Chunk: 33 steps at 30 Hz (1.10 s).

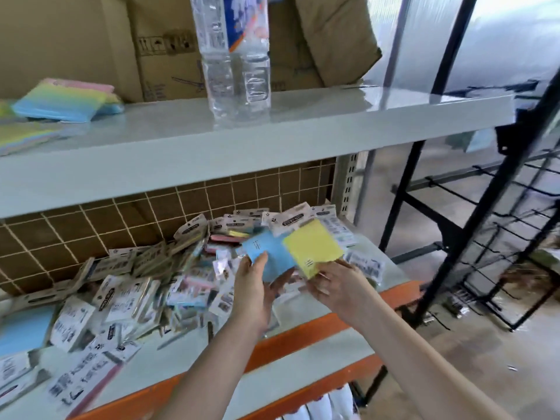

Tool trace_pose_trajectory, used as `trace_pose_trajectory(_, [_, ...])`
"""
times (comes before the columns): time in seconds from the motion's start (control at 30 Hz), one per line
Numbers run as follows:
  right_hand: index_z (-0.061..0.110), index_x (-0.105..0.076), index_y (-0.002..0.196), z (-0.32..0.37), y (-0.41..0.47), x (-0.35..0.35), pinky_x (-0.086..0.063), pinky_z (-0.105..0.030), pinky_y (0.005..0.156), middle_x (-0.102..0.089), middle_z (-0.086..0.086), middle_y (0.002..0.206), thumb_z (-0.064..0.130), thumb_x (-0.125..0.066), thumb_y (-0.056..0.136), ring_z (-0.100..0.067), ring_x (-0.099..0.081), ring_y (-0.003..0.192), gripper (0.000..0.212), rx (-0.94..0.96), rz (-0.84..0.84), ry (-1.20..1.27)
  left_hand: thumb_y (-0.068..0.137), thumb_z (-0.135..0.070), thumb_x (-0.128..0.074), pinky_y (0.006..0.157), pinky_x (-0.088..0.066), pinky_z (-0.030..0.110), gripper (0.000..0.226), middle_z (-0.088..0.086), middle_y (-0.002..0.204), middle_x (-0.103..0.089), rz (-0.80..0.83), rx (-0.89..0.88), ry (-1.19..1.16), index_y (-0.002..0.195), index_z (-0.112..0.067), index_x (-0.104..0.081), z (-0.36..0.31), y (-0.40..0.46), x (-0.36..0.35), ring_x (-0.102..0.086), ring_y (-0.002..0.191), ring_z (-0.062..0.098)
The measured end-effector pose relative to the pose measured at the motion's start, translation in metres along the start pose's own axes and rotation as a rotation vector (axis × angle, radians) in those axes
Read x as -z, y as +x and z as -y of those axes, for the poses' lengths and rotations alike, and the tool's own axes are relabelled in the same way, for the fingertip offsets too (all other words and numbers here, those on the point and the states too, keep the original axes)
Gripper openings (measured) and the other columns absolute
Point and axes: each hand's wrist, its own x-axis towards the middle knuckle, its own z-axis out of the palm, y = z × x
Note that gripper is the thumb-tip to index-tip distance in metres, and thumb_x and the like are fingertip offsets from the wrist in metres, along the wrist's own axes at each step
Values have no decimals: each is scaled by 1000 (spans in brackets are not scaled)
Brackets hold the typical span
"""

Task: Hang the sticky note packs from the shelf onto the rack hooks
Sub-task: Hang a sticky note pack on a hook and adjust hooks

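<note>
My left hand [254,291] grips a blue sticky note pack [268,251] by its lower edge, above the lower shelf [303,353]. Right beside it, my right hand [336,283] pinches a yellow sticky note pack [313,247] at its bottom corner; the two packs touch or overlap slightly. A heap of several packaged sticky note packs [136,292] covers the lower shelf behind and left of my hands. The black wire rack with hooks [500,237] stands to the right of the shelf unit, apart from both hands.
A clear water bottle [236,56] stands on the upper shelf [212,153] in front of cardboard boxes [151,47]. Pastel note pads [63,100] lie at the upper shelf's left. An orange beam [318,325] edges the lower shelf. Bare floor lies under the rack.
</note>
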Motion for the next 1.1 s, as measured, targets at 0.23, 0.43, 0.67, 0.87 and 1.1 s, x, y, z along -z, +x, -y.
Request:
trace_pose_trajectory(0.23, [8,-61,96,36,-22,75,-58,-38,71,-72,-10,88,1,-61,89,-22,-69,78,10,165,1,-10,97,-8,-39,67,-53,28,23,9,97,-70,233,44,99,102,-11,-62,77,-25,-88,-67,83,19])
trace_pose_trajectory(0.43, [9,-61,102,80,-48,158,-56,-32,59,-74,-9,90,-3,-54,92,-22,-72,76,17,264,-35,100,86,9,-47,79,-50,38,28,13,96,-69,350,96,391,106,-6,-60,137,-42,-139,-64,86,26])
trace_pose_trajectory(0.67, [18,-67,104,132,-88,253,-57,-31,62,-74,-3,90,-3,-60,88,-20,-73,83,27,372,-166,22,78,-39,-62,83,-46,40,39,9,101,-69,640,253,484,109,-15,-62,176,-55,-209,-63,89,22])
trace_pose_trajectory(0.87, [11,-58,117,161,-112,290,-56,-28,66,-72,-6,96,4,-70,79,-20,-70,87,41,583,-263,-88,67,-36,-73,60,-54,21,24,2,82,-74,727,30,756,84,-20,-69,216,-58,-278,-68,68,10])
trace_pose_trajectory(1.1, [25,-37,127,225,-117,339,-56,-27,65,-60,-5,108,3,-70,83,-12,-67,88,59,700,-486,-315,64,-34,-78,62,-59,35,39,3,83,-75,782,3,663,97,-17,-68,268,-51,-346,-72,70,21])
